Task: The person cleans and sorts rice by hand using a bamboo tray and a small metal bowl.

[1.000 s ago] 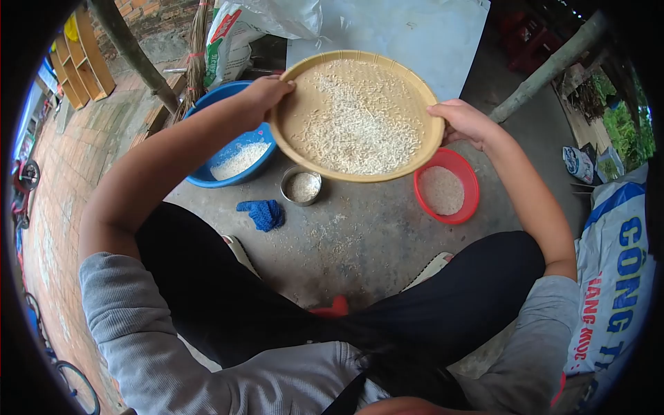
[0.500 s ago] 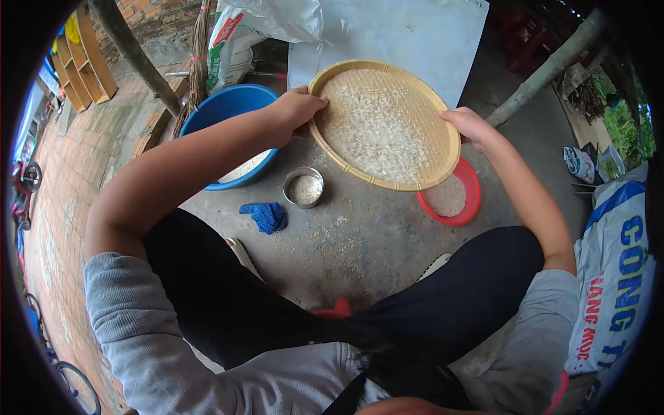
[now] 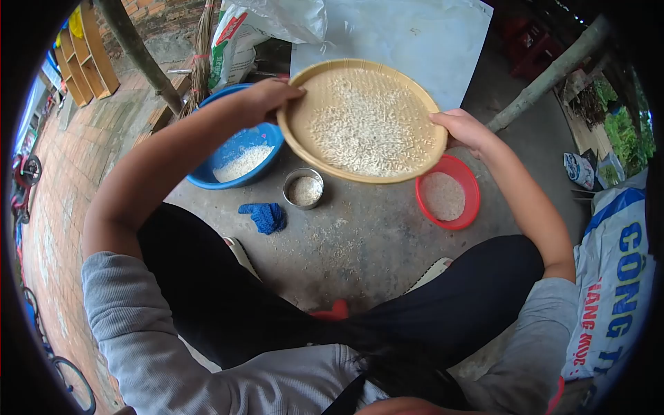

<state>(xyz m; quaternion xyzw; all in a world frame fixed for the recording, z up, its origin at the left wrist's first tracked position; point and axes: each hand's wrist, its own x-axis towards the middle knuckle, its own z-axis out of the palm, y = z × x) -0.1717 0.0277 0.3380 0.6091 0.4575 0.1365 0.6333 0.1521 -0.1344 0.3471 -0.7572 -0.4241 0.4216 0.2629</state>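
Note:
A round woven winnowing basket (image 3: 308,138) is held up in front of me, with pale rice grains (image 3: 370,131) spread over its middle and lower part. My left hand (image 3: 273,97) grips its left rim, thumb on top and fingers hidden below. On the opposite rim, my right hand (image 3: 465,129) is closed in the same way. Below and left of the basket stands a blue basin (image 3: 228,181) with white rice in it, partly covered by my left forearm. A red bowl (image 3: 475,190) holding fine pale grains or bran sits under the basket's right side.
A metal tin (image 3: 303,188) of grain and a crumpled blue cloth (image 3: 264,217) lie on the concrete floor among scattered grains. Behind are a pale board (image 3: 394,34), a white sack (image 3: 238,41) and a wooden pole (image 3: 138,59). A large printed sack (image 3: 609,277) stands at right.
The basket has shifted left with both hands on it. Its grains, blurred and spread before, now look sharper and settled. More of the red bowl shows.

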